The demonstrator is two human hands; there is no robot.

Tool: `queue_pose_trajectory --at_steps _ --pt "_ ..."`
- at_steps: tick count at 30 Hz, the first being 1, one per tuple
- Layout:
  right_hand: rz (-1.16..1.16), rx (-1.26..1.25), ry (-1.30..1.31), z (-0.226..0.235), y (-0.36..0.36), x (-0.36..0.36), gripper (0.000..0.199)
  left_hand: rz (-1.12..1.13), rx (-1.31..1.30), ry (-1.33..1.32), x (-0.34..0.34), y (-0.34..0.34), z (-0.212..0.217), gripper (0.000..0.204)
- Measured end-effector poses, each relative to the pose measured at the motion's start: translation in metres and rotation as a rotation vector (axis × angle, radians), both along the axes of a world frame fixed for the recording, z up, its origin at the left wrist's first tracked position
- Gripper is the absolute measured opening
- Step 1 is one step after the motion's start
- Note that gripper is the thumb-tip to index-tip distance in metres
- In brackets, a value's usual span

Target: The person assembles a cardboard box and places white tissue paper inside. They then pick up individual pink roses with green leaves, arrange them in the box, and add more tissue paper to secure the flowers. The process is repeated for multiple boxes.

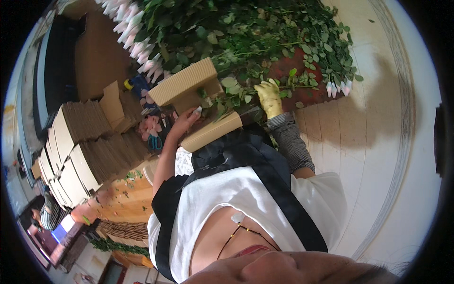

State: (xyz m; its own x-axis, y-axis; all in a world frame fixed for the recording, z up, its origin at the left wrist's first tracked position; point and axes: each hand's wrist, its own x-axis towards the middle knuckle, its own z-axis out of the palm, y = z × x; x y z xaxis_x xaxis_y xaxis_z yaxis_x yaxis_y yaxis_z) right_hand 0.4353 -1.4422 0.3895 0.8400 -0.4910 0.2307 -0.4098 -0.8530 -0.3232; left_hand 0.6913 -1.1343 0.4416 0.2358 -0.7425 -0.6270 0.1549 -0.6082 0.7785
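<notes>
My bare left hand (pixel 186 122) pinches the pale, sleeved bud (pixel 198 110) of a rose, between two raised walls of a corrugated cardboard wrap (pixel 185 81). The leafy stem (pixel 231 100) of the rose runs rightward out of the wrap. My right hand (pixel 269 97), in a yellow glove with a dark striped oversleeve, has its fingers curled round the stem end. Beyond both hands lies a thick heap of leafy rose stems (pixel 227 38) on a dark red tabletop (pixel 293 66). Pink-white sleeved buds (pixel 127 28) line the heap's left edge.
Stacks of folded cardboard (pixel 90 128) stand at the left. Between them and the wrap lie blue-handled scissors (pixel 154 142), pink sleeves (pixel 150 126) and a blue tool (pixel 139 87). A few more buds (pixel 338 89) hang at the table's right edge. Another person (pixel 49 210) is far left.
</notes>
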Motion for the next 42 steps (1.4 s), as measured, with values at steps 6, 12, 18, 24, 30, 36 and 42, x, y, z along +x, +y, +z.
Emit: queue_pose_trajectory --at_steps 6,12,18,24,30,36,42 --pt "0.116 -0.003 0.039 0.078 -0.008 0.003 0.022 0.409 -0.296 0.719 0.009 0.023 -0.013 0.080" --pt "0.162 0.026 0.319 0.106 0.002 0.015 0.030 0.292 -0.171 0.776 0.022 0.035 -0.036 0.081" --pt "0.098 -0.078 0.086 0.067 0.008 -0.007 0.031 0.005 -0.192 -0.133 0.003 0.015 -0.016 0.045" --pt "0.006 0.808 0.350 0.021 -0.002 -0.013 0.051 -0.340 -0.241 -0.693 -0.009 0.016 -0.026 0.028" --pt "0.194 0.706 0.164 0.127 -0.048 0.070 0.052 -0.179 -0.226 -0.735 -0.015 0.026 -0.035 0.030" --pt "0.429 0.076 -0.711 0.245 -0.081 0.248 0.047 -0.143 -0.238 -0.674 -0.013 0.020 -0.044 0.031" --pt "-0.064 -0.178 0.017 0.180 -0.108 0.322 0.026 -0.097 -0.224 -0.603 -0.013 0.018 -0.032 0.031"
